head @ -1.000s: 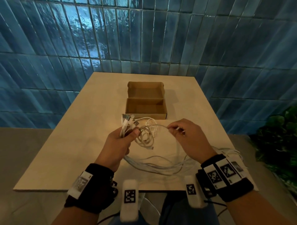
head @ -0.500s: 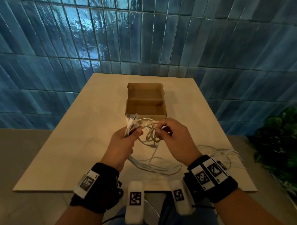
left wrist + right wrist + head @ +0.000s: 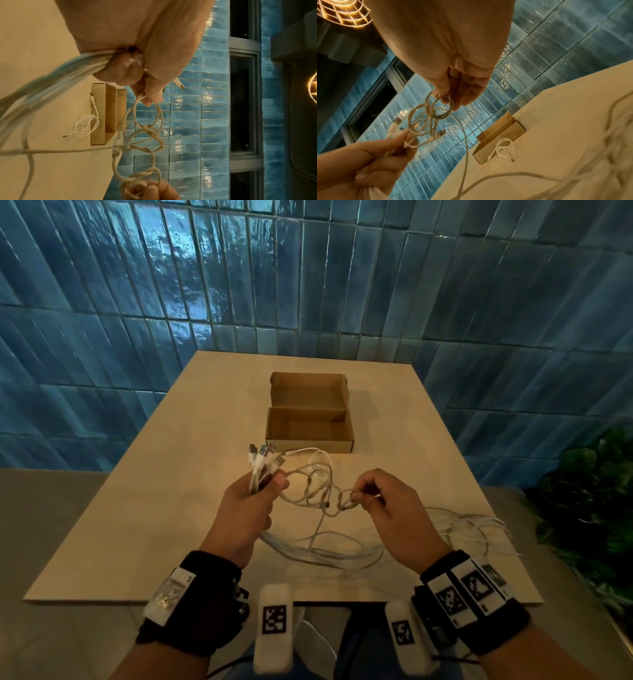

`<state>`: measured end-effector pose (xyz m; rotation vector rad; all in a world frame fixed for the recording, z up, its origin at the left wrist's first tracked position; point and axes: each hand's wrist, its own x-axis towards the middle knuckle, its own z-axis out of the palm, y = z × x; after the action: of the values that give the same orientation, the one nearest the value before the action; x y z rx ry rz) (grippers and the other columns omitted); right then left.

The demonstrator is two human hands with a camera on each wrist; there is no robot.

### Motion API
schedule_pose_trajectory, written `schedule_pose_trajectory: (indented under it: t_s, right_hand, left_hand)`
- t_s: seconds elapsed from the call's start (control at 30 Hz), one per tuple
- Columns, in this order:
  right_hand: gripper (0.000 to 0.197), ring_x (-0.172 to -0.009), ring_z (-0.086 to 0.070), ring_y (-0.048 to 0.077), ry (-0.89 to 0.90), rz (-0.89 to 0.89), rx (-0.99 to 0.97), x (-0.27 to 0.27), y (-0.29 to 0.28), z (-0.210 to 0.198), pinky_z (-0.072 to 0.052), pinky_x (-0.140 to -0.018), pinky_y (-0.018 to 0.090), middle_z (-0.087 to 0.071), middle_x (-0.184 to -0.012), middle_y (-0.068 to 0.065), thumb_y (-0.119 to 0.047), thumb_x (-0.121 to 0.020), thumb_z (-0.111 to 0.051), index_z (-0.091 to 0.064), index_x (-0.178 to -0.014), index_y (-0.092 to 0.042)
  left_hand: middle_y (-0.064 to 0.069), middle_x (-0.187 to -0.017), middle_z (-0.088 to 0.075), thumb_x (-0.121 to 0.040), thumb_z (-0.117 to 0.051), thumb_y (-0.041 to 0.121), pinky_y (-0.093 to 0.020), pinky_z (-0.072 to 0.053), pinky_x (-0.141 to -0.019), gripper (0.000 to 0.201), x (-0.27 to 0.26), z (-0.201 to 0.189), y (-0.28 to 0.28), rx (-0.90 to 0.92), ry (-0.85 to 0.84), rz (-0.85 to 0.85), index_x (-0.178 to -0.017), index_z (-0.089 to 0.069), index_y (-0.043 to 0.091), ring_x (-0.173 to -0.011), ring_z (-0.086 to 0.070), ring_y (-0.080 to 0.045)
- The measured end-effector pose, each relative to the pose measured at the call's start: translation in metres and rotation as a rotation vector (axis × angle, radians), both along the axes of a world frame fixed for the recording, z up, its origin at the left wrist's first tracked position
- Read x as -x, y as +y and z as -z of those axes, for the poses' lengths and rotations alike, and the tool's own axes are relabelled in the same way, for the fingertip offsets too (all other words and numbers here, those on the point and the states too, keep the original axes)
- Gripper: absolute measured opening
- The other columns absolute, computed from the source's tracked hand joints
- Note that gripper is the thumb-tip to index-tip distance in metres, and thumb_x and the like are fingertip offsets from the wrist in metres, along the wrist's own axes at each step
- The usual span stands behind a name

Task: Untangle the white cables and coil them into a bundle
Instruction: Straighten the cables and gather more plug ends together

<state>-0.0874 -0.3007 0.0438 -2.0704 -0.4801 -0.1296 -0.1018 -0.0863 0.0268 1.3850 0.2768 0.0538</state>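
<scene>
Above the table's [image 3: 137, 525] near half | white cables [image 3: 310, 486] between my hands | left hand [image 3: 248, 505] fisted round plug ends at 10 o'clock | right hand [image 3: 387, 505] pinching a knotted loop at 2 o'clock | advice: I'd feed slack, tease loops apart, never yank.

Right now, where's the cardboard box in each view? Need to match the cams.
Head: box centre, on the table beyond both hands.
Left wrist: box centre-left, seen edge-on below the left hand.
Right wrist: box centre-right, at the table edge.
Shared landmark: small white coil beside the box.
</scene>
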Motion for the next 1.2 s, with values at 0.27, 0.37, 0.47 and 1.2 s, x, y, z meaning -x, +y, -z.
schedule_pose_trajectory:
  t_s: [0.27, 0.37, 0.47, 1.2]
  right_hand:
    - [0.025, -0.075, -0.06, 0.012, 0.059, 0.004, 0.009, -0.001, -0.009, 0.001, -0.045, -0.064, 0.013, -0.061, -0.084, -0.005, -0.001, -0.092, -0.053, -0.054, -0.088, -0.026]
    - [0.031, -0.086, -0.056, 0.006, -0.006, -0.063, 0.105, 0.0, -0.004, -0.001, -0.045, -0.076, 0.013, -0.056, -0.098, -0.008, 0.001, -0.092, -0.05, -0.056, -0.105, -0.026]
    - [0.027, -0.1, -0.048, -0.001, -0.15, -0.057, 0.166, 0.0, 0.005, -0.006, -0.034, -0.084, 0.005, -0.047, -0.11, -0.013, -0.009, -0.09, -0.055, -0.06, -0.112, -0.024]
    - [0.02, -0.054, -0.043, 0.008, 0.065, -0.081, 0.319, -0.018, 0.02, -0.025, -0.036, -0.057, 0.027, -0.046, -0.057, -0.007, -0.039, -0.083, -0.067, -0.068, -0.099, -0.027]
  left_hand:
    - [0.005, -0.059, -0.033, -0.093, -0.062, 0.023, -0.022, -0.023, -0.046, 0.018, 0.002, -0.003, -0.01, -0.009, 0.042, 0.042, -0.086, -0.069, 0.009, -0.05, -0.026, -0.01]
    - [0.005, -0.056, -0.035, -0.092, -0.063, 0.02, -0.024, -0.022, -0.046, 0.015, 0.004, -0.006, -0.015, -0.059, 0.028, 0.056, -0.086, -0.07, 0.009, -0.052, -0.025, -0.011]
    - [0.012, -0.049, -0.043, -0.09, -0.066, 0.015, -0.016, -0.028, -0.044, 0.008, 0.005, -0.007, -0.023, -0.143, -0.026, 0.069, -0.085, -0.069, 0.01, -0.045, -0.034, -0.009]
    - [0.018, -0.039, -0.047, -0.097, -0.056, 0.016, -0.015, -0.03, -0.045, 0.017, 0.006, -0.016, -0.03, -0.257, -0.017, 0.087, -0.085, -0.068, 0.012, -0.036, -0.042, 0.004]
